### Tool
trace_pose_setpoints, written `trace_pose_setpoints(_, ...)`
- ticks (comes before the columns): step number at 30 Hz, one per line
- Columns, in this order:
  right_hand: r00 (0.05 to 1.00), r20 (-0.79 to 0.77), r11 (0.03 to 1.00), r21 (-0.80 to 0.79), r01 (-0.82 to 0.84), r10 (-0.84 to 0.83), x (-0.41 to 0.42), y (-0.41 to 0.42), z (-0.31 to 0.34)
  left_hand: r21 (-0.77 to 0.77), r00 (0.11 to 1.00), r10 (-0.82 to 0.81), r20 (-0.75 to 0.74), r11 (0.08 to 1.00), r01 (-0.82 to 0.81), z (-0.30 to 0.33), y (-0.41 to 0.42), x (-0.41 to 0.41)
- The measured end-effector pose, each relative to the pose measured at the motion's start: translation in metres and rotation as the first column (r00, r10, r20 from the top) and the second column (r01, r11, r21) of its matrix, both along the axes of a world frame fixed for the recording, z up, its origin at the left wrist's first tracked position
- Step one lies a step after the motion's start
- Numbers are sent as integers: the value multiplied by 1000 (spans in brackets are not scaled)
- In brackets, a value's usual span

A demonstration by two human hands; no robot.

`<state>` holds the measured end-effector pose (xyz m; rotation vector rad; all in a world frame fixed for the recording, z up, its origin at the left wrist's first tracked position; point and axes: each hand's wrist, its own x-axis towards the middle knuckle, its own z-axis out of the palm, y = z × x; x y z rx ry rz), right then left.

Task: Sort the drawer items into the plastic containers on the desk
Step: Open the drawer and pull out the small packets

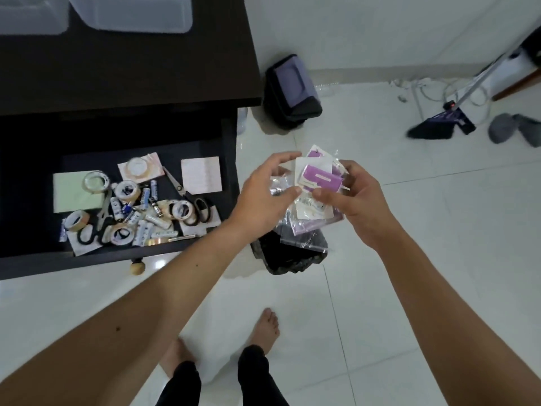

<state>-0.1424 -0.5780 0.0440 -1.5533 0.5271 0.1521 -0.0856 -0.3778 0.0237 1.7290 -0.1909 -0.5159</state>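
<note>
A loose stack of clear plastic sachets with purple-and-white cards (317, 186) sits out over the white tiled floor (409, 230), right of the open dark drawer (146, 200). The right hand (355, 200) pinches the stack at its edge; the left hand (263, 194) nips the near corner, fingers half spread. The slippery film could let one sachet slide free into the black-lined bin (292, 256) directly below. The clear plastic containers (137, 13) wait up on the dark worktop (131, 68), well apart.
</note>
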Motion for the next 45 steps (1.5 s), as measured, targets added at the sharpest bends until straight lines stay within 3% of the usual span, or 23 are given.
trace_pose_setpoints(9,976,-217,999,-36,10,-18,-17,-39,-92,96,983,85,-160,993,-70,-64,-48,-35)
trace_pose_setpoints(17,960,-281,995,-101,-5,-23,-18,-35,-141,205,968,119,-221,976,-73,-104,-49,-41)
trace_pose_setpoints(24,952,-298,951,-309,-29,-67,-12,-35,-154,306,973,73,-219,952,-3,-131,-40,-41)
trace_pose_setpoints(34,968,-248,966,-255,-35,-30,-23,-33,-141,247,966,75,-249,969,-12,-120,-37,-51)
trace_pose_setpoints(45,998,-33,972,-230,-55,48,-16,-12,-30,-51,957,-116,-265,993,106,-15,5,-56)
